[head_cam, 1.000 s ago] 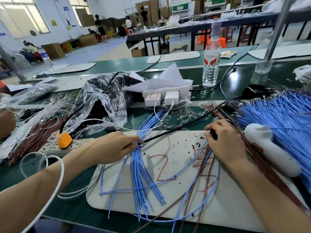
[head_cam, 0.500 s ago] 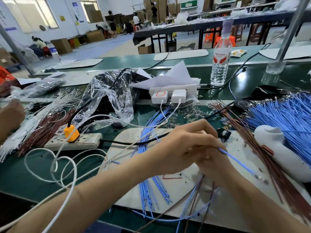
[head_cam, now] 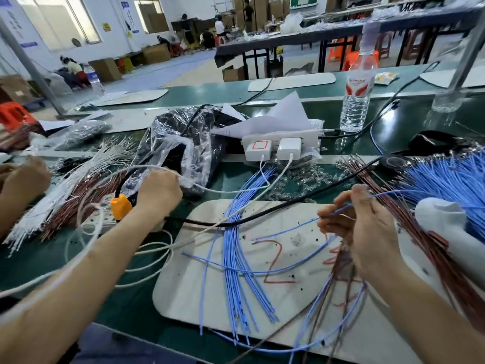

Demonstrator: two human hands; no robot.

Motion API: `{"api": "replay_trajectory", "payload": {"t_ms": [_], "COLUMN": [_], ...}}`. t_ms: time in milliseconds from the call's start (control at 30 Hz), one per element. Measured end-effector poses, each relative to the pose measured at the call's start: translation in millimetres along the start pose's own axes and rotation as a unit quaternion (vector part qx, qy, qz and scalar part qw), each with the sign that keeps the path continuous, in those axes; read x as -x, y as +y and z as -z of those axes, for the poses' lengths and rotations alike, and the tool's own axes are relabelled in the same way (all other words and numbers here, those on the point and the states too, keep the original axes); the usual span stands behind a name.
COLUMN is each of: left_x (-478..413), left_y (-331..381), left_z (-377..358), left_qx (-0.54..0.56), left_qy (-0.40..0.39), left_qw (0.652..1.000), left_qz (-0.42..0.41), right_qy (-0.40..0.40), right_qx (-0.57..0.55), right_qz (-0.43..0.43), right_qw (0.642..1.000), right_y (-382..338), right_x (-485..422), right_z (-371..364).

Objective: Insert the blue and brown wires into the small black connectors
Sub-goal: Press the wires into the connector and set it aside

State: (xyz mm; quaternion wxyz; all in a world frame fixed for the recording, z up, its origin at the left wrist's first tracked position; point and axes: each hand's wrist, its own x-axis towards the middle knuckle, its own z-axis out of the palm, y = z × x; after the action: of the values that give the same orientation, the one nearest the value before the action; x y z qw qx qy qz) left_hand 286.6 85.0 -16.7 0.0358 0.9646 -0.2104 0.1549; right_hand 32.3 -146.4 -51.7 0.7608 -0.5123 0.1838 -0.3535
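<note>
Leaving the white mat (head_cam: 183, 292), the left hand (head_cam: 157, 193) is reaching far left to the plastic bag (head_cam: 170, 143), probably for a black connector. Its fingers are curling, and any contents cannot be told. The right hand (head_cam: 364, 227) is pinching one blue wire (head_cam: 338, 210) above the mat's right side, presenting its tip for insertion.

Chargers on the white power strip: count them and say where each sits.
2. The red-marked charger sits nearer the plastic bag; the plain charger beside it, nearer the water bottle. Paper may hide others.
</note>
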Motion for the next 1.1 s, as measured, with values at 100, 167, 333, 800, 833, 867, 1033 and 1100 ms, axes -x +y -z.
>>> {"api": "replay_trajectory", "payload": {"t_ms": [100, 167, 333, 800, 833, 867, 1033, 1100], "left_x": [-20, -35, -51, -39, -37, -33, 10, 49], "left_y": [1, 0, -8, -12, -10, -6, 5, 7], "left_z": [-9, -9, -14, -19, -20, -17, 11, 27], "left_qx": [0.124, 0.15, 0.076, 0.072, 0.063, 0.055, 0.15, 0.161], "left_qy": [0.015, 0.016, -0.056, -0.141, -0.118, -0.09, 0.032, 0.028], "left_qw": [0.992, 0.988, 0.993, 0.983, 0.987, 0.992, 0.987, 0.984], "left_qz": [0.017, 0.031, 0.075, 0.092, 0.086, 0.076, 0.058, 0.065], "right_qy": [0.013, 0.02, 0.01, -0.012, -0.009, -0.004, 0.02, 0.018], "right_qx": [0.057, 0.044, 0.011, 0.054, 0.059, 0.064, 0.02, 0.01], "right_qz": [0.024, 0.016, -0.028, -0.056, -0.054, -0.052, -0.066, -0.071], "right_qw": [0.998, 0.999, 1.0, 0.997, 0.997, 0.997, 0.997, 0.997], "right_y": [3, 3, 0, 5, 5, 5, 5, 5], "right_x": [0, 0, 0, 0, 0, -1, -2, -3], "right_z": [1, 3, 2, 2, 2, 2, 4, 4]}}
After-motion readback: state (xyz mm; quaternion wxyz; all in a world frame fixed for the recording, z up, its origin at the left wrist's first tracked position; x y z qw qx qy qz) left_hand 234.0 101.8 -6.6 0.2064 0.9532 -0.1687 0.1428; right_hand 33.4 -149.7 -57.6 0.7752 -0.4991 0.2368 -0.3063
